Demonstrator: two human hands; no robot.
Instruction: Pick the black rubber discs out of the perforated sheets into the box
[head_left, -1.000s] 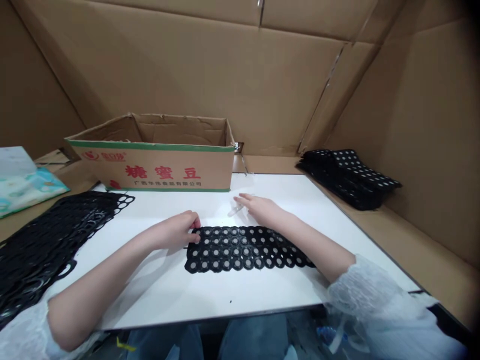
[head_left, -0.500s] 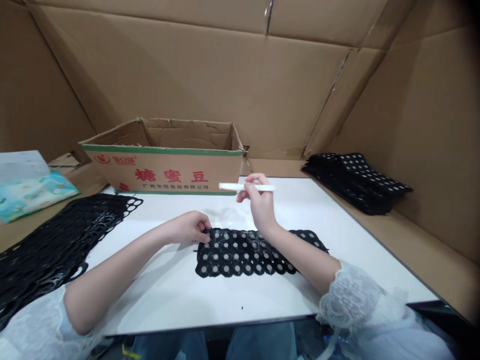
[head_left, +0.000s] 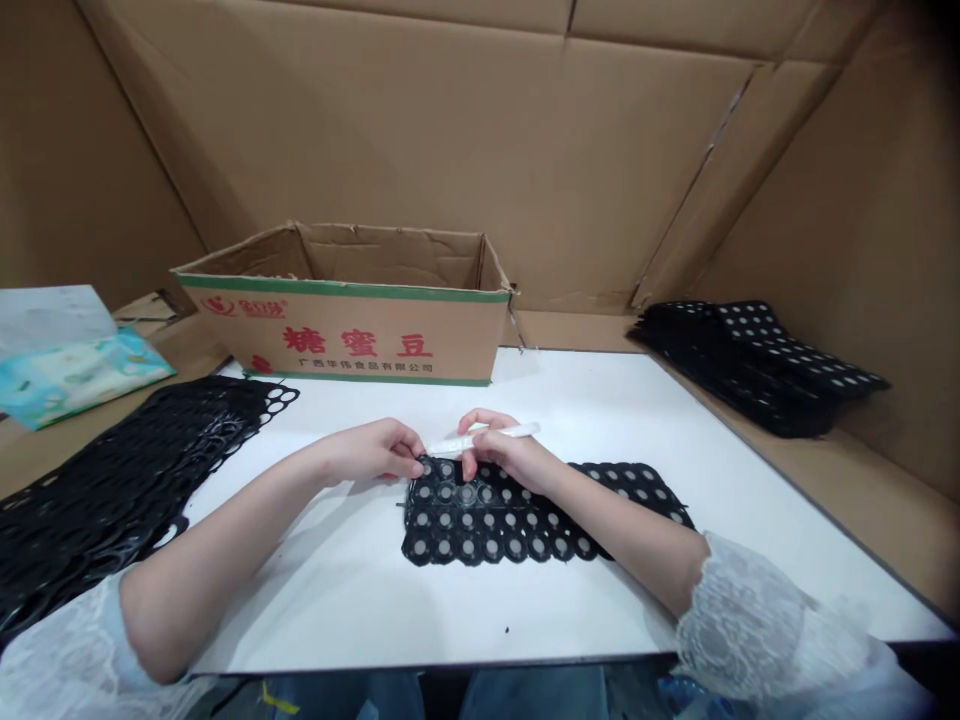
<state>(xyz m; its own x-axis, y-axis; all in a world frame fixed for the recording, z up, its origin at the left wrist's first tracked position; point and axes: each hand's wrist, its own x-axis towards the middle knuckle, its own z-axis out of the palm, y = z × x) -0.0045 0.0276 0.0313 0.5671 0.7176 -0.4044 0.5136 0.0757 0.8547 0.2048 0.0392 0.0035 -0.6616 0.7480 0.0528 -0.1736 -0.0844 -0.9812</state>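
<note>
A black sheet (head_left: 480, 522) with rows of pale round discs lies flat on the white table in front of me. My left hand (head_left: 375, 450) is closed on its far left corner, thumb on top and fingers curled. My right hand (head_left: 511, 452) holds a slim white pen-like tool (head_left: 523, 430), gripped between thumb and fingers. The tool lies nearly level over the sheet's far edge, its left end close to my left fingertips. My right hand and forearm hide part of the sheet's far and right side.
At the back left stands an open cardboard box (head_left: 375, 335) with red lettering. Black perforated sheets (head_left: 135, 470) are piled on the left, beside a tissue pack (head_left: 82, 370). A stack of black dotted sheets (head_left: 750, 370) lies at the right. Cardboard walls (head_left: 465, 130) surround the white table (head_left: 360, 610).
My right hand has come down and left with the white tool, from above the sheet to its far left part. My left hand stays at the corner. The view has shifted slightly.
</note>
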